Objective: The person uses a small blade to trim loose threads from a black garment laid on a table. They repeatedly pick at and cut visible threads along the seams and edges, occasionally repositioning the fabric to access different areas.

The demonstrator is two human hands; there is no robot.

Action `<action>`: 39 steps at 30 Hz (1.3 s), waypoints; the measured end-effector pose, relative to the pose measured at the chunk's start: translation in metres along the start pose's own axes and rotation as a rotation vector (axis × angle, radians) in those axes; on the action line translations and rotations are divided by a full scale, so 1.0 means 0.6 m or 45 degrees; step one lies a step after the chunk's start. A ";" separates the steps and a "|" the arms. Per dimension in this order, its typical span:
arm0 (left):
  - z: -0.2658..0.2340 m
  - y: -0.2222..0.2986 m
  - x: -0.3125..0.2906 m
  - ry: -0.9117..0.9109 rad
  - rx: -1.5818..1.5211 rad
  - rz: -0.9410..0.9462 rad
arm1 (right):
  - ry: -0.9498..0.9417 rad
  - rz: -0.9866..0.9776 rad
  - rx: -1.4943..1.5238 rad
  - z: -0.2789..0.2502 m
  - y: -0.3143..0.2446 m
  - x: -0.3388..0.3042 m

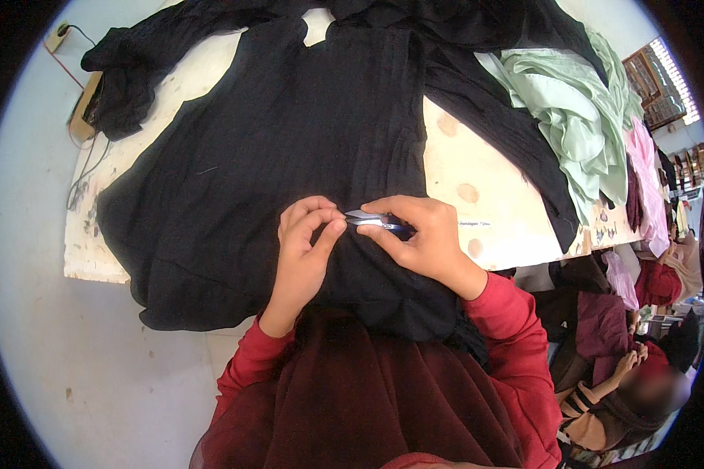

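A black garment (289,125) lies spread over the table, its near part hanging over the front edge toward my lap. Rows of narrow pleats or seams run down its right side. In my right hand (426,234) is a small pair of thread snips (361,220), the blades pointing left. My left hand (305,234) is pinched just beside the blade tips, above the cloth. Whatever sits between its thumb and fingers is too small to make out. A short pale thread (207,170) lies on the garment's left part.
More black cloth (477,23) covers the far side of the pale wooden table (477,164). Mint-green fabric (567,109) is heaped at the right, with pink cloth (647,180) hanging beyond. A power strip (86,105) with cords is at the left edge. Another person (602,406) works at lower right.
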State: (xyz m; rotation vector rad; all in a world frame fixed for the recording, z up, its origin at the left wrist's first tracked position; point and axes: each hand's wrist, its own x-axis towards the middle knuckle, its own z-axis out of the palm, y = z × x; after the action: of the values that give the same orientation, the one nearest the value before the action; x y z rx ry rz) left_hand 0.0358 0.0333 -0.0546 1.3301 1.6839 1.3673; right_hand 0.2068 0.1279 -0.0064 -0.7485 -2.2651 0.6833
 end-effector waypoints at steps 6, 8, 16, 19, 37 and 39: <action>-0.001 0.002 0.000 0.004 -0.009 0.025 | 0.043 0.066 0.000 0.002 -0.001 0.000; -0.001 0.001 0.000 0.015 -0.005 0.027 | 0.087 0.113 0.037 0.000 -0.010 0.003; -0.012 0.019 -0.034 0.070 0.611 0.269 | -0.038 0.076 -0.151 -0.011 0.029 -0.044; -0.018 0.012 -0.052 -0.007 0.901 0.214 | -0.206 0.054 -0.501 -0.043 0.052 -0.061; 0.037 0.034 -0.080 -0.383 0.820 0.484 | -0.289 0.236 -0.069 -0.088 0.049 -0.020; 0.040 0.029 -0.082 -0.374 0.883 0.513 | -0.327 0.220 -0.152 -0.083 0.041 -0.016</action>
State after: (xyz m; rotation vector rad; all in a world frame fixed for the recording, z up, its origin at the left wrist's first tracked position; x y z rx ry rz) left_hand 0.0789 -0.0042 -0.0526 2.2321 1.8115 0.7168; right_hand 0.2563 0.1519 0.0068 -0.9707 -2.5119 0.7670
